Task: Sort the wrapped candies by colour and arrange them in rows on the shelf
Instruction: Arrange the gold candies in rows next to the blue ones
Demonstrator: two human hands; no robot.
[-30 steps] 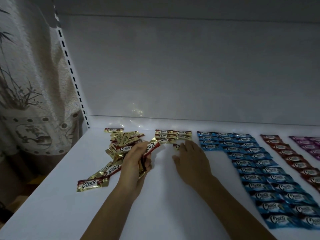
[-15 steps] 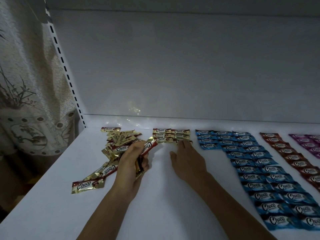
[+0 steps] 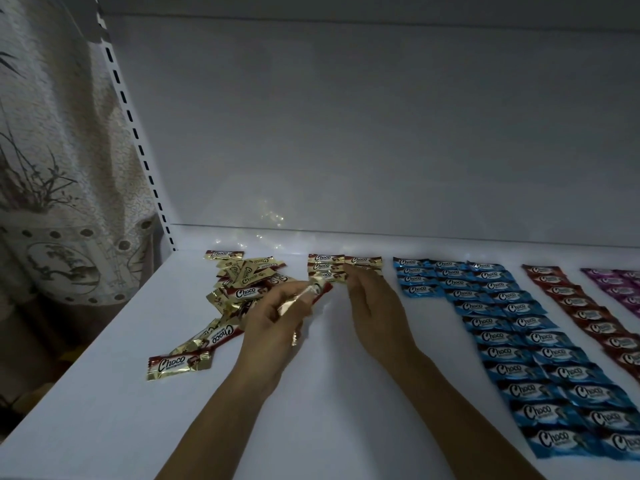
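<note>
A loose pile of gold-and-red Choco candies [image 3: 242, 282] lies at the left of the white shelf [image 3: 104, 393]. My left hand [image 3: 277, 323] grips a small bunch of gold candies [image 3: 311, 292] just right of the pile. A short block of sorted gold candies [image 3: 332, 268] sits at the back. My right hand [image 3: 374, 310] lies flat beside it, fingertips touching the block's near right candies. To the right run rows of blue candies [image 3: 519, 341], dark red candies [image 3: 588, 313] and purple candies [image 3: 620, 285].
One gold candy [image 3: 178, 365] lies apart toward the shelf's front left. A slotted upright rail [image 3: 138, 143] and a patterned curtain [image 3: 52, 168] stand at the left. The shelf's back wall [image 3: 381, 133] rises behind the rows.
My left hand has lifted its bunch of gold candies slightly toward the sorted block. My right hand has slid a little farther back onto the block's near edge.
</note>
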